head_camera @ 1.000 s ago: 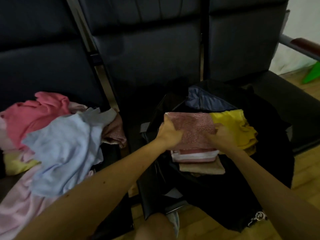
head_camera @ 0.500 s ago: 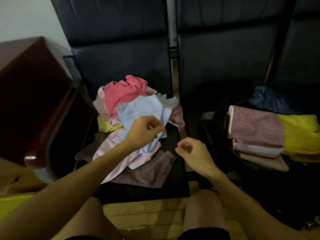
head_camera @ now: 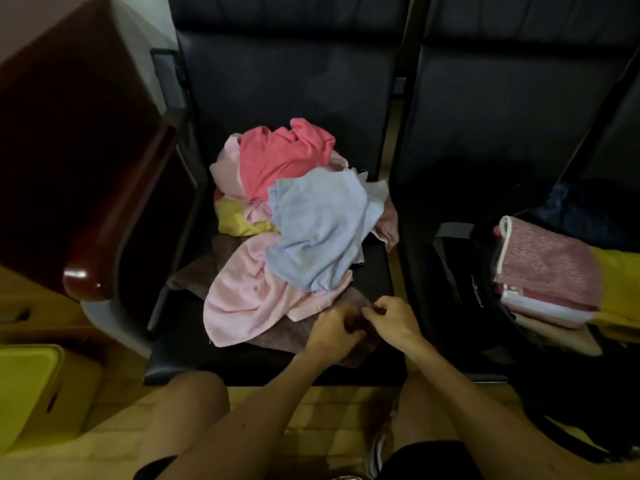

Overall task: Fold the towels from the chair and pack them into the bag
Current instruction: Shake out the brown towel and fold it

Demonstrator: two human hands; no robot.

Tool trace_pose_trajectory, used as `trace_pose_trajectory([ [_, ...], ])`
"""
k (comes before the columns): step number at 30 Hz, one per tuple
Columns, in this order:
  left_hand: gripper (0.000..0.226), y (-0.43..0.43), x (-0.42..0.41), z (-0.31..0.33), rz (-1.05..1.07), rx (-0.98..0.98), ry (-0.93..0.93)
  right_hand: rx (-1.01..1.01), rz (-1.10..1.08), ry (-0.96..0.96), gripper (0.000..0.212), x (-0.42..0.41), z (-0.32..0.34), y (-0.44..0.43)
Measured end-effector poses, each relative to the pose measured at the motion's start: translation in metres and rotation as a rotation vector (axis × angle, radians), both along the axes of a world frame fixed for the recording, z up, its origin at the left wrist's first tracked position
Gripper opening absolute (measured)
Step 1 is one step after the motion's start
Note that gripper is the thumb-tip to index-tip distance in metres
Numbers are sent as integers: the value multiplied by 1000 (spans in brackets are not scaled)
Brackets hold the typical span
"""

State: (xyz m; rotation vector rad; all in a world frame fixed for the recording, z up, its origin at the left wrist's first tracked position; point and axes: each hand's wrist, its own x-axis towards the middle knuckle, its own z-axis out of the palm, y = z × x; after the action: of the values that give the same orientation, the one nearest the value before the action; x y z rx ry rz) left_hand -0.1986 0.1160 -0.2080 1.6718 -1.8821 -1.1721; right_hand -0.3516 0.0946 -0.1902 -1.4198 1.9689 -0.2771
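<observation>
A heap of loose towels lies on the black chair seat (head_camera: 194,355): a coral one (head_camera: 280,154), a light blue one (head_camera: 318,226), a pale pink one (head_camera: 242,299), a yellow one (head_camera: 235,220) and a brown one (head_camera: 287,336) at the bottom. My left hand (head_camera: 330,332) and my right hand (head_camera: 389,320) meet at the brown towel's front right corner, fingers pinched on its edge. On the neighbouring seat the open black bag (head_camera: 450,299) holds a stack of folded towels, a speckled pink one (head_camera: 543,261) on top and a yellow one (head_camera: 620,285) beside it.
A dark red wooden armrest (head_camera: 114,220) and cabinet stand left of the chair. A yellow box (head_camera: 31,386) sits on the wooden floor at lower left. My knees are just in front of the seat edge. A dark blue cloth (head_camera: 561,202) lies behind the folded stack.
My hands left the folded pink towel in the bag, swung left to the heap, then dropped to the brown towel's front corner and closed on it. The view turned left.
</observation>
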Motion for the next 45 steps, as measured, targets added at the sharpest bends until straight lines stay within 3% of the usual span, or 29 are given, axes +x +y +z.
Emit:
trace_pose_trajectory([
  [2,41,4,-4,-1,-53,7,32,25,-15,-104,32,2,4,4],
  [7,73,12,-4,6,-28,-3,38,79,-85,-319,19,2,13,10],
  [12,48,22,0,39,-6,-109,92,79,-139,-505,22,16,62,19],
  [16,59,24,14,89,26,-231,212,-3,-128,-659,10,33,122,22],
  [21,41,17,49,193,49,-414,265,-160,-70,-755,9,63,220,17],
  [24,40,16,66,264,49,-500,420,-276,29,-876,15,80,290,21],
  [28,49,31,79,362,72,-578,552,-488,141,-842,18,92,387,42],
  [33,38,56,83,443,4,-652,479,-698,178,-746,20,94,464,79],
  [37,22,74,78,475,3,-632,480,-878,235,-575,38,80,487,113],
  [40,24,82,75,483,-8,-574,564,-996,274,-451,34,67,480,126],
  [45,21,94,68,479,-135,-593,381,-1043,336,-334,61,57,470,138],
])
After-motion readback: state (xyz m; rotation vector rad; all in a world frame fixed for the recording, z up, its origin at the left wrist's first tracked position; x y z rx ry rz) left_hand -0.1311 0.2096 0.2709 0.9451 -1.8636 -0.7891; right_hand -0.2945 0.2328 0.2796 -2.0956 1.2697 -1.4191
